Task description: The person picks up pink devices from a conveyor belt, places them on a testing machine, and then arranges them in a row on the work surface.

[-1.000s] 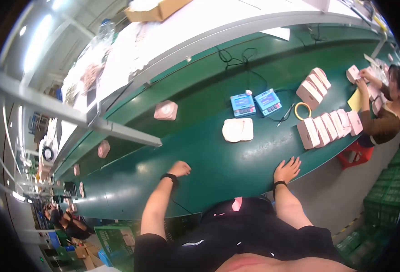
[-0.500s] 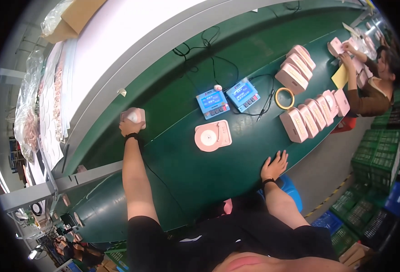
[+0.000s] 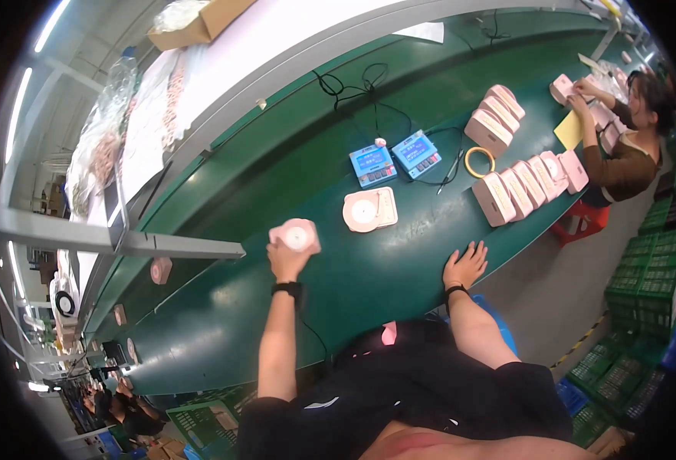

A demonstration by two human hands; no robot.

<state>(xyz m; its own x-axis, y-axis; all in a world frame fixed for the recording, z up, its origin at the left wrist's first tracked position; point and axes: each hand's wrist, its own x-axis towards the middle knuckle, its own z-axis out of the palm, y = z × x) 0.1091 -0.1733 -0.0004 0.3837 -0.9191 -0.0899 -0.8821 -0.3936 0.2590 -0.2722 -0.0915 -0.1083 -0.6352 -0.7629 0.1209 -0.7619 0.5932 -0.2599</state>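
My left hand (image 3: pixel 287 261) grips a small pink record-player-shaped device (image 3: pixel 297 232) with a pale round disc on top, slightly blurred, over the left part of the green table (image 3: pixel 353 280). My fingers are partly hidden by the device. To its right another pink record-player-shaped device (image 3: pixel 357 220) lies flat, its disc facing up. Near the table's right edge my right hand (image 3: pixel 465 265) rests palm down with the fingers spread, holding nothing. Behind the lying device stand a blue meter (image 3: pixel 372 165) and a second blue meter (image 3: pixel 417 155), both with lit screens.
Rows of pink devices (image 3: pixel 494 201) stand at the right, with a yellow tape roll (image 3: pixel 480 162) beside them. Black cables (image 3: pixel 376 84) lie at the back. A grey metal bar (image 3: pixel 177 245) juts in from the left. A co-worker (image 3: pixel 621 157) handles pink parts at the far right.
My left hand has brought the pink device from the far left ledge nearer and to the right, over the table. The view has shifted somewhat. My right hand stays on the table edge.
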